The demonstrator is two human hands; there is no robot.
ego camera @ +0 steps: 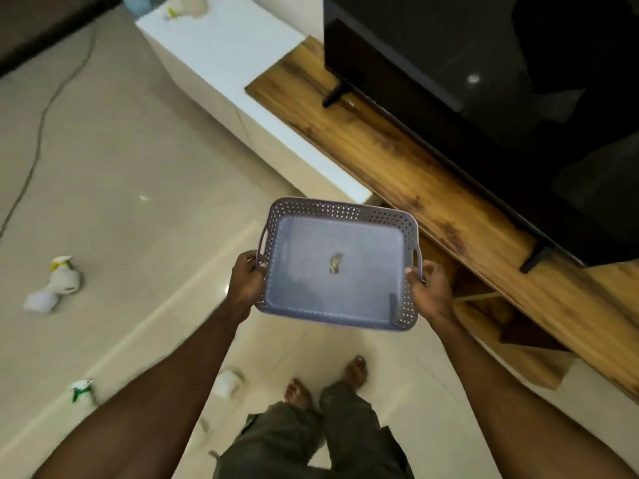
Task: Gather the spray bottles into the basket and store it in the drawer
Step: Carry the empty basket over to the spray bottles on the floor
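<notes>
1. The left hand [246, 276] and right hand [430, 288] each grip a side of the basket [301, 305], carried above the floor [138, 160].
2. The basket holds no bottles, only a small scrap [335, 263].
3. Two spray bottles [62, 276] lie on the floor well left of the left hand; another bottle [83, 389] sits below it, all blurred.
4. A bottle-like shape [186, 6] stands on the far white cabinet [224, 53].
5. Judged so: gathering has not begun; the drawer [511, 344] right of the right hand looks open, awaiting the basket.
</notes>
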